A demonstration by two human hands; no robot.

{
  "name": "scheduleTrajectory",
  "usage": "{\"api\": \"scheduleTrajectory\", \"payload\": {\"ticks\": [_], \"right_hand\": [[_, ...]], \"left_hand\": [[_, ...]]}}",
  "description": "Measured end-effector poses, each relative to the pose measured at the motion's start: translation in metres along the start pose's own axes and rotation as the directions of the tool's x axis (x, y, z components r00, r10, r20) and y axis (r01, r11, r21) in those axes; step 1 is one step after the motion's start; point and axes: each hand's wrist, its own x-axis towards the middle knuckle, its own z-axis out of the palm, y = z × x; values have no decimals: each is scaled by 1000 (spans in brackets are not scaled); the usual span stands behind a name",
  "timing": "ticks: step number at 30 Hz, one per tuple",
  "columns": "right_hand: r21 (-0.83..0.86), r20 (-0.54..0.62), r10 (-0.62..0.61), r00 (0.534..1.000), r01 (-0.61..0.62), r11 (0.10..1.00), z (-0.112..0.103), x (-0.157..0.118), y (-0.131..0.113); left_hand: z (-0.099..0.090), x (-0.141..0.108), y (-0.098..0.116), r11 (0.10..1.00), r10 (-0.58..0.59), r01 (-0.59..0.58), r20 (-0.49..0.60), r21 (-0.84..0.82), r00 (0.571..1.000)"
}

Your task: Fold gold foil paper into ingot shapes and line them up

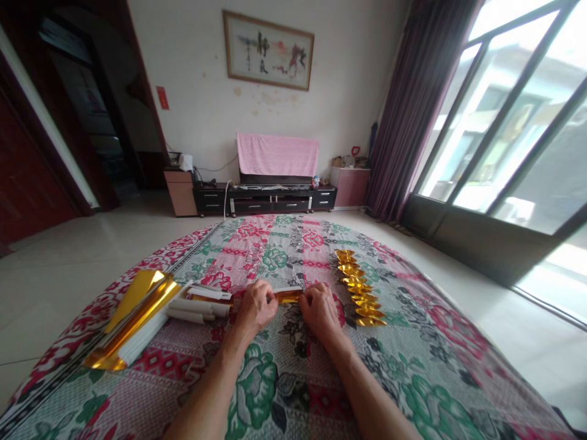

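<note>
Between my two hands is a strip of gold foil paper (288, 297), white along its far edge. My left hand (257, 304) grips its left end with curled fingers. At the right end, my right hand (321, 308) pinches the same strip. Left of my left hand lie white paper rolls (195, 309) and folded white strips (213, 293). Farther left is a stack of gold foil sheets (137, 318), partly curled over. To the right of my right hand, several folded gold paper ingots (360, 287) form a row running away from me.
A flowered cloth (257, 379) covers the round table under everything. Beyond it stand a low black TV cabinet (275, 203) and a screen draped in pink cloth (277, 154). Dark curtains (403, 110) and a large window (499, 122) are on the right.
</note>
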Motion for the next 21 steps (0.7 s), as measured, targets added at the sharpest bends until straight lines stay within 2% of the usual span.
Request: {"api": "scheduleTrajectory", "payload": {"ticks": [5, 12, 21], "right_hand": [[-5, -14, -46, 999, 46, 999, 2, 0, 3], [-1, -5, -3, 1000, 3, 1000, 2, 1, 2], [-43, 1, -37, 999, 37, 998, 1, 0, 3]], "left_hand": [[1, 0, -1, 1000, 14, -14, -3, 4, 1000], [-1, 0, 1, 1000, 12, -12, 5, 18, 1000], [0, 0, 2, 1000, 0, 0, 1, 19, 1000]]}}
